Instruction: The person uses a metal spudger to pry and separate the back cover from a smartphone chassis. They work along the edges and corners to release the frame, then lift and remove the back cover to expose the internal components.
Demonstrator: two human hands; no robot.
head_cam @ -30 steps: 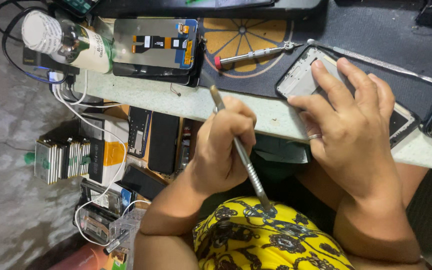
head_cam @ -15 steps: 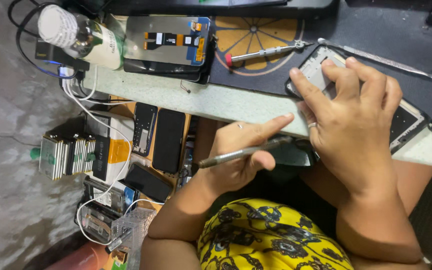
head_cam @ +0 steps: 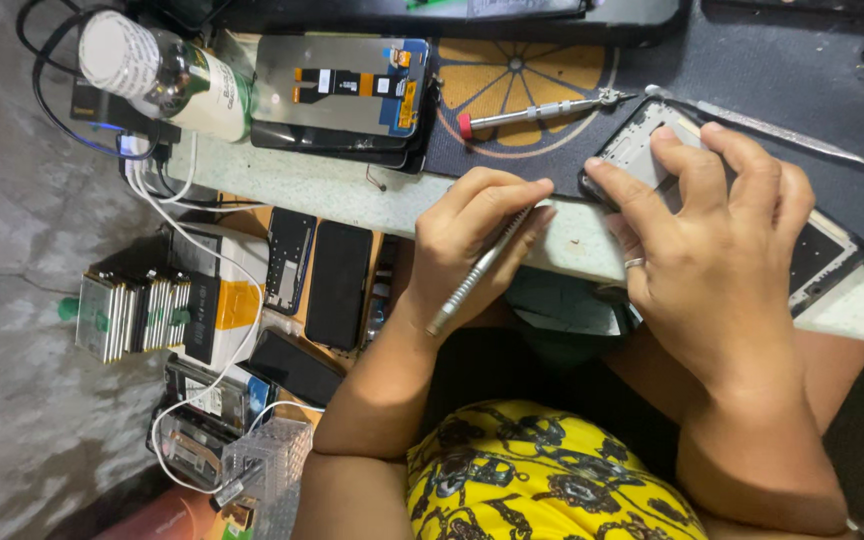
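Seen from above, at the near edge of a pale table [head_cam: 332,190]. Left hand [head_cam: 472,250] clenched around a slim metal pry tool [head_cam: 472,275], held like a pen, shaft running down across the palm, tip up by the fingertips and right at the corner of a phone frame [head_cam: 642,150]; whether tip and frame actually touch, cannot tell. Right hand [head_cam: 702,260] spread flat over that phone frame, fingers pressing down on it, a ring on one finger. Phone frame lying on a dark mat [head_cam: 752,60] at the table's near right, its right end poking out from under the palm.

Just beyond the hands, on an orange-slice-patterned pad [head_cam: 512,80], a screwdriver [head_cam: 542,108] with a red cap, lying free. To the right of it, a long flat metal spudger [head_cam: 812,150] on the dark mat, also free. Far left on the table, a detached phone screen [head_cam: 337,95] face down with its flex cable showing, and beside that a bottle [head_cam: 167,80] lying on its side with a white cap.

Below the table edge on the left, a clutter of phones, batteries [head_cam: 127,315] stacked on edge, and a white cable [head_cam: 202,400] looping across them. Nearest the camera, yellow patterned cloth [head_cam: 542,480] over the lap.
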